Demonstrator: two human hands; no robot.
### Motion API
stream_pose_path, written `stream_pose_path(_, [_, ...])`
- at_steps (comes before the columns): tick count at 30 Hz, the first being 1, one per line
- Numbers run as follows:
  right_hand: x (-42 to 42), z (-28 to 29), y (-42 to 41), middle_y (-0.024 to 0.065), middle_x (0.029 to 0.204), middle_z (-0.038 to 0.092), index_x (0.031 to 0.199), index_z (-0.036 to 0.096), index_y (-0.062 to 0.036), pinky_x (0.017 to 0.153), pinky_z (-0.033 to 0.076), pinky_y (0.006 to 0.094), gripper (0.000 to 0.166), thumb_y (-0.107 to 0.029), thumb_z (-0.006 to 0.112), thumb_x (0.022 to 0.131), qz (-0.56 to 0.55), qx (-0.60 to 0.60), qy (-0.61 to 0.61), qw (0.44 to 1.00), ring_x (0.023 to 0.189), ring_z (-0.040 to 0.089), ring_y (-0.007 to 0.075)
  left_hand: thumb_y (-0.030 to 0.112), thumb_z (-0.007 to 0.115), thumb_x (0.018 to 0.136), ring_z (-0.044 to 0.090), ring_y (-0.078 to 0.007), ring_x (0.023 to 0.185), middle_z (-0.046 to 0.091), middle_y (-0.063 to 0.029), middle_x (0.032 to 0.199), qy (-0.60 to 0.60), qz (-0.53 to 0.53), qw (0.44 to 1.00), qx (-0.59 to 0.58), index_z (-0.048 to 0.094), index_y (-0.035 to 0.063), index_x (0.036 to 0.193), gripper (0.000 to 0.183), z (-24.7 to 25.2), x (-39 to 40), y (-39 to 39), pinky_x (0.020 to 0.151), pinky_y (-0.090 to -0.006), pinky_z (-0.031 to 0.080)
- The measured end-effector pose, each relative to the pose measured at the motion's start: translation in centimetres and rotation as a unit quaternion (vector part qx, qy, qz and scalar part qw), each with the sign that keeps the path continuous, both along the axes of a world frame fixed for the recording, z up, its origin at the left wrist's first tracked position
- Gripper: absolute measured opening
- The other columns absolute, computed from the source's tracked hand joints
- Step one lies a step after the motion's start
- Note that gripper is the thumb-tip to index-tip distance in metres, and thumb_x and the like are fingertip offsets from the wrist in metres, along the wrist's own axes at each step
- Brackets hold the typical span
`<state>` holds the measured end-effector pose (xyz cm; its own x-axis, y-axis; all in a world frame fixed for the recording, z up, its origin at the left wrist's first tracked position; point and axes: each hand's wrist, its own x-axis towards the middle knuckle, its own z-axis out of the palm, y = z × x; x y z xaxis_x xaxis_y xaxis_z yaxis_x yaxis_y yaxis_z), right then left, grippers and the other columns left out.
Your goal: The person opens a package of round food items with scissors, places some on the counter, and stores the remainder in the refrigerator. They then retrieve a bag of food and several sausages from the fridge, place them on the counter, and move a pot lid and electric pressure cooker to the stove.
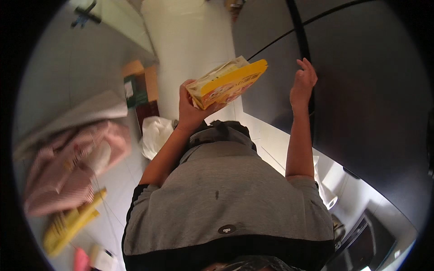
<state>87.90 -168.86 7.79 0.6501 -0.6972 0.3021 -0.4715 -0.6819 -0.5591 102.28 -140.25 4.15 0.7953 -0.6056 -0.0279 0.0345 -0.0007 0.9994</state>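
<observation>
My left hand [190,110] grips the lower end of a yellow printed carton [234,84], held tilted in front of my waist. Clear plastic packaging [217,71] sticks out along the carton's upper side. My right hand [304,81] is raised at the dark strip [300,37] between two dark glossy door panels [366,81], which look like refrigerator or cabinet doors. Its fingers are a little bent and slightly apart, and nothing shows in it. Whether it touches the door edge I cannot tell.
At left, a pink striped cloth [112,135] lies by a yellow object [67,230]. An open cardboard box [151,81], a green box [136,91] and a white plastic bag [156,135] are near my left arm. A black appliance [366,237] is at lower right.
</observation>
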Motion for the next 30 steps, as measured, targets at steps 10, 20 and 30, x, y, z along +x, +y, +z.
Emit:
stream_pose_path(10, [12.3,-2.0,-3.6,0.0172,0.149,0.029,0.136,0.045,-0.0105,0.11,0.025,0.0481,0.052,-0.045,0.046,0.097,-0.175,0.003,0.101,0.979,0.137,0.025,0.036,0.01,0.085,0.065,0.052,-0.018,0.108,0.047,-0.0072,0.115,-0.031,-0.126,0.991,-0.034,0.037,0.0065,0.123,0.075,-0.5,19.7,-9.6,0.095,-0.0309,0.043])
stream_pose_path(20, [17.6,-4.9,-8.5,0.0129,0.13,0.052,0.131,0.052,-0.0143,0.103,0.022,0.0495,0.047,-0.046,0.045,0.097,-0.356,-0.073,0.124,0.923,0.123,0.043,0.0323,0.013,0.085,0.066,0.051,-0.0184,0.109,0.048,-0.0084,0.117,-0.127,-0.28,0.952,-0.01,0.036,0.0052,0.126,0.078,-0.6,30.6,-22.7,0.094,-0.0311,0.044])
stream_pose_path(30, [21.6,-4.5,-10.2,0.0113,0.099,0.059,0.102,0.06,-0.0075,0.095,0.032,0.0458,0.046,-0.05,0.043,0.097,-0.503,-0.006,0.113,0.857,0.101,0.052,0.0302,0.019,0.09,0.058,0.053,-0.0187,0.104,0.052,-0.0093,0.109,-0.073,-0.419,0.903,-0.053,0.039,0.0029,0.121,0.083,-1.1,39.3,-29.9,0.093,-0.0319,0.044])
